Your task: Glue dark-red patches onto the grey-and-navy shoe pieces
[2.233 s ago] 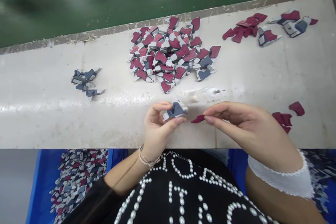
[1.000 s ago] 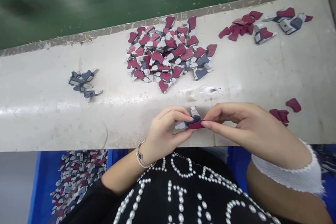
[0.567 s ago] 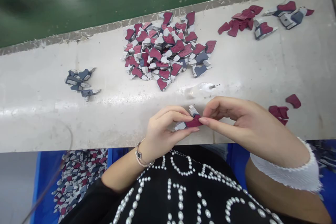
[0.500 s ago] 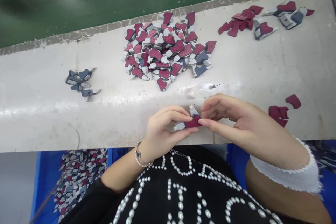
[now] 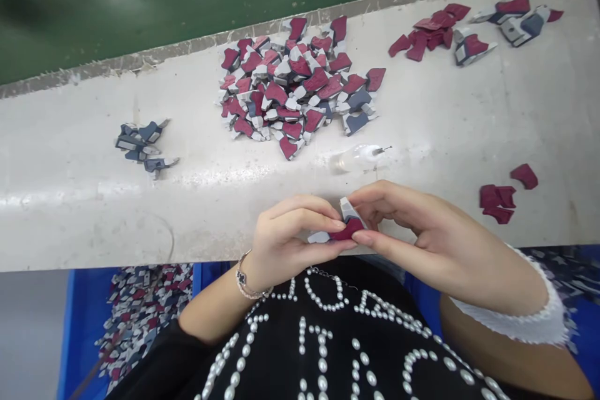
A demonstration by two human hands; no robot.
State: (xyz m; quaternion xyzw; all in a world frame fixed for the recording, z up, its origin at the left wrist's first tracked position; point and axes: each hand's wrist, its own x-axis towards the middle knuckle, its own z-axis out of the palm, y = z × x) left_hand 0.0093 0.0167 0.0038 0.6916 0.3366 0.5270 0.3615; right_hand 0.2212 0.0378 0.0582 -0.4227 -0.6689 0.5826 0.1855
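Between my two hands, just above the table's front edge, is a small plastic part (image 5: 349,227) with a dark red plate, dark blue body and pale grey ends. My left hand (image 5: 300,228) pinches it between thumb and fingers from the left. From the right, my right hand (image 5: 403,219) grips the same part, its thumb on the red plate and the fingers curled behind. A clear bottle with a thin needle tip (image 5: 359,157) lies on the table just beyond my hands. Past it spreads a large pile of similar red, blue and grey parts (image 5: 300,87).
Several blue-grey parts (image 5: 145,145) lie at the left. Loose red plates (image 5: 434,31) and a few assembled parts (image 5: 510,25) lie at the far right, with more red plates (image 5: 499,200) nearer. Below the table edge, a blue bin (image 5: 77,319) holds many parts; another stands lower right.
My hands have drawn slightly closer to me with the part. My right fingers have closed in around its right side, and the part is tilted a little differently.
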